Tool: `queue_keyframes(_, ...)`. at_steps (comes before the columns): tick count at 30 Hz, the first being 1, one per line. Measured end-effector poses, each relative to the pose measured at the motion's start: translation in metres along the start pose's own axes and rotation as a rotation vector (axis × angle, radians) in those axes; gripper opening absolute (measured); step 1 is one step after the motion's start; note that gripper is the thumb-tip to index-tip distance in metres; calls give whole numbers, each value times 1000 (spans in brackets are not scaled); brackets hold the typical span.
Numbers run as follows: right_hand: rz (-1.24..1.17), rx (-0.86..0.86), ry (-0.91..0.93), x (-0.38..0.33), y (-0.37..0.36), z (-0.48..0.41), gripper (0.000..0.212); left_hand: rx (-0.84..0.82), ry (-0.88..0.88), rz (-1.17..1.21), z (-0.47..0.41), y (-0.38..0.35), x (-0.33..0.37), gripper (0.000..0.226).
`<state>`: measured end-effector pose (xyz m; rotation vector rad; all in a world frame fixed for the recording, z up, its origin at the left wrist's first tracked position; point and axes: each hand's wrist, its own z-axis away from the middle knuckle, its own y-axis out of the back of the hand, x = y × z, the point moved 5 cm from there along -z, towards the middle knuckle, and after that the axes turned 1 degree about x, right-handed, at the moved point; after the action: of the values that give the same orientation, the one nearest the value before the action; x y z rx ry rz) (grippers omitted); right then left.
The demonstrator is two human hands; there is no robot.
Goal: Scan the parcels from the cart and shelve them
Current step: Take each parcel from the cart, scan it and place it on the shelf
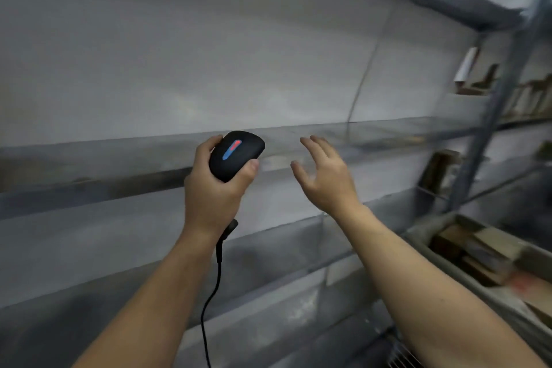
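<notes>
Facing the grey metal shelving (125,158), I have its middle shelf running straight across my view, and a neighbouring bay (507,104) at the far right with brown boxes (481,81) stood on it. The cart (418,234) sits low at the right edge, and the parcels (484,245) lie inside it, well apart from both hands. My left hand (209,197) is wrapped round the black scanner (236,155), thumb on its side, nose towards the shelf. My right hand (325,176) is raised just beside it with the fingers loose and spread, carrying nothing. The cable (209,302) hangs slack from the scanner's base down past my forearm. As I judge it, the next reach must go right and down to the cart, and that slack cable could catch on a shelf edge or the cart rim and tug the scanner askew. The right side is smeared too, so I could pick up a parcel label-down and shelve it unscanned.
</notes>
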<state>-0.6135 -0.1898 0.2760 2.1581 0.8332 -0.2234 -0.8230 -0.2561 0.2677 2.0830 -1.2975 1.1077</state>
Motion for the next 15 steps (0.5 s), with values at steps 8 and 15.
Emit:
queue_keyframes(8, 102, 48, -253, 139, 90, 78, 56, -258, 52, 80, 64, -147, -8, 52)
queue_keyframes(15, 111, 102, -506, 228, 148, 158, 55, -463, 113, 139, 122, -251, -12, 57)
